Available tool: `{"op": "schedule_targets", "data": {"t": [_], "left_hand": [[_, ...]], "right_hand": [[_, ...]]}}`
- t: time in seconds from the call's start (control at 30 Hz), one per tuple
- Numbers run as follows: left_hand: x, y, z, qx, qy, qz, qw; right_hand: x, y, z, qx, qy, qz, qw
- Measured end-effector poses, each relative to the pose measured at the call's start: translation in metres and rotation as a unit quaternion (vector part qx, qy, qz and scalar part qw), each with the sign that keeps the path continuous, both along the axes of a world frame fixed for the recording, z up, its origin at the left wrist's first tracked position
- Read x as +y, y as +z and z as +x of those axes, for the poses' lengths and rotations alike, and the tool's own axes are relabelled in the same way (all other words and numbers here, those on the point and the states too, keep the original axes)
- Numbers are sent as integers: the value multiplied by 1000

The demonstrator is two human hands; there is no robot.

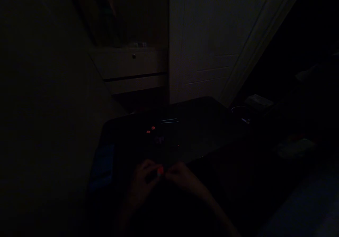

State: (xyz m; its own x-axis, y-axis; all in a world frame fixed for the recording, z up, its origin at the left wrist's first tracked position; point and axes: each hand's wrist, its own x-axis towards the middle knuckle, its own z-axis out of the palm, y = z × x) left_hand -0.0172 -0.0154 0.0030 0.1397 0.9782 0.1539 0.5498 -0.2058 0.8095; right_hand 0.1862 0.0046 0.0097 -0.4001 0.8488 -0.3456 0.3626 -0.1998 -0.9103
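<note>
Head view shows a very dark room, and many edges are difficult to distinguish. The largest thing is a pale panelled door (209, 36), which stands behind the table (201, 120). The table is dark, with rounded corners, and it occupies the middle. To the left of the door there is a drawer (150, 66) with a round dark lock or knob on its front. On the left side of the table lies a flat blue thing (102, 168); its kind I cannot tell. At the near edge of the table are the two bare hands, close to each other. The left hand (143, 178) has its grip pinching a small red thing (160, 171), between the fingers and the thumb; this thing is bright red above and paler below. The right hand (182, 177) is just beside it, with fingers bent, but I cannot tell if its grip is pressed together or holds something. Farther on the table are two thin sticks (170, 122), side by side, and nearer than these a dim purplish thing (159, 140). Two small red pieces (153, 128) lie near it, and, smallest, one red dot (178, 145) to its right.
</note>
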Motion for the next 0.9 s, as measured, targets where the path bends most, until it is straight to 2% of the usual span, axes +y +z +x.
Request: {"op": "schedule_targets", "data": {"t": [0.23,0.47,0.77,0.9], "left_hand": [[-1,0,3,23,7,3,1000],[-1,3,5,27,-2,-3,1000],[0,3,5,29,-1,0,1000],[0,2,4,30,-5,-5,1000]], "right_hand": [[2,2,6,-9,-59,71,996],[10,3,8,-69,-35,67,995],[8,18,3,-126,-33,88,988],[9,10,6,-111,-35,78,990]]}}
